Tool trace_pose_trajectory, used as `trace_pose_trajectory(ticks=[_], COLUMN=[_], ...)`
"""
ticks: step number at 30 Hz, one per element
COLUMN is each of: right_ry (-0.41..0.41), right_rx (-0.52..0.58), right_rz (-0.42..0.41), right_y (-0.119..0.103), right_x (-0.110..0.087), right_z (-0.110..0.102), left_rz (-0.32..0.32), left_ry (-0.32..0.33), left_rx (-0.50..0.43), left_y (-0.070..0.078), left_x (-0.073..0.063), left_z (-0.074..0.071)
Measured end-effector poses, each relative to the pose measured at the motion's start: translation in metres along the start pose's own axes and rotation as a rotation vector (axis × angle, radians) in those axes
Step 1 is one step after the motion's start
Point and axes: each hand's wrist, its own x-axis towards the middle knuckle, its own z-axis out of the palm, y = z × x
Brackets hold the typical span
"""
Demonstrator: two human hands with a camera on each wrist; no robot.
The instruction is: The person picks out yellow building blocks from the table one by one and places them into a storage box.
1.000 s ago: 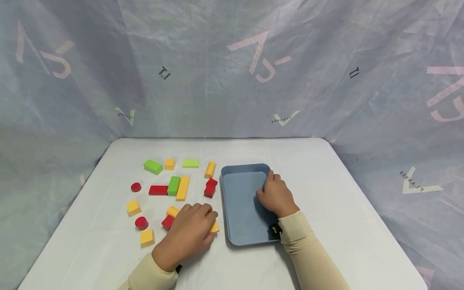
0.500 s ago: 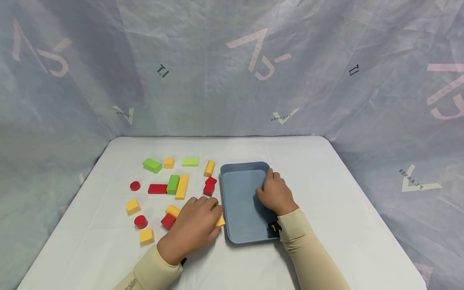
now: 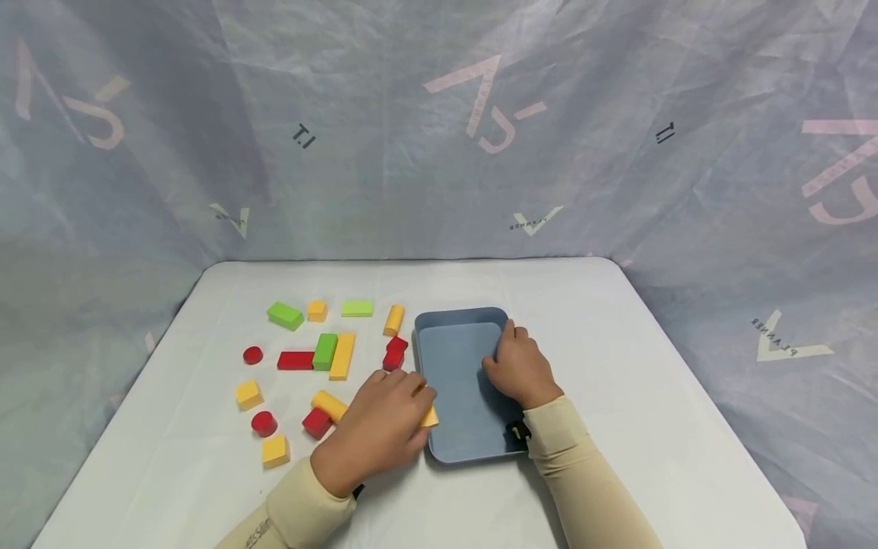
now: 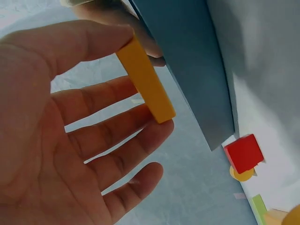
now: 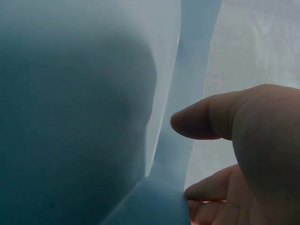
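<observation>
My left hand [image 3: 380, 419] pinches a flat yellow block [image 4: 146, 79] between the thumb and fingertips. In the head view it is at the left rim of a blue-grey tray [image 3: 449, 354], with the block's visible corner overlapping that rim. The tray's wall [image 4: 192, 70] runs just beyond the block in the left wrist view. At the tray's right side my right hand [image 3: 523, 370] holds the wall, thumb [image 5: 197, 122] on the inner side and fingers outside. The tray floor shows no blocks. A yellow cylinder [image 3: 329, 406] and a red cube [image 3: 317, 422] lie left of my left hand.
Left of the tray, the white table [image 3: 617, 427] bears several scattered blocks, including green blocks [image 3: 284, 315], a long yellow block [image 3: 342, 356], a red bar [image 3: 296, 361], red discs [image 3: 264, 424] and yellow cubes [image 3: 276, 451]. Red pieces [image 3: 394, 354] lie close to the tray's left wall. A grey curtain [image 3: 384, 152] hangs behind.
My left hand has moved right with the yellow block, from the table beside the tray to its left rim. My right hand stays on the tray's right side.
</observation>
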Motion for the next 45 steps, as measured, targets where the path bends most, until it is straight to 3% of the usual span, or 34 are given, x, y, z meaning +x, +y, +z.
trace_pose_trajectory(ticks=[10,17,30,45], right_ry=[0.002,-0.003,0.002,-0.009], right_rx=[-0.013,-0.023,-0.032,-0.029], right_rz=[-0.002,0.002,-0.01,0.005], right_y=[-0.001,0.001,0.001,0.002], right_x=[-0.001,0.0,0.001,0.002], right_z=[0.002,0.004,0.002,0.001], left_rz=[0.039,0.025,0.072,0.168], left_ry=[0.021,0.009,0.033,0.001], left_rx=[0.023,0.02,0.03,0.059], left_y=[0.007,0.003,0.002,0.005], left_x=[0.007,0.011,0.024,0.04], left_z=[0.0,-0.003,-0.005,0.003])
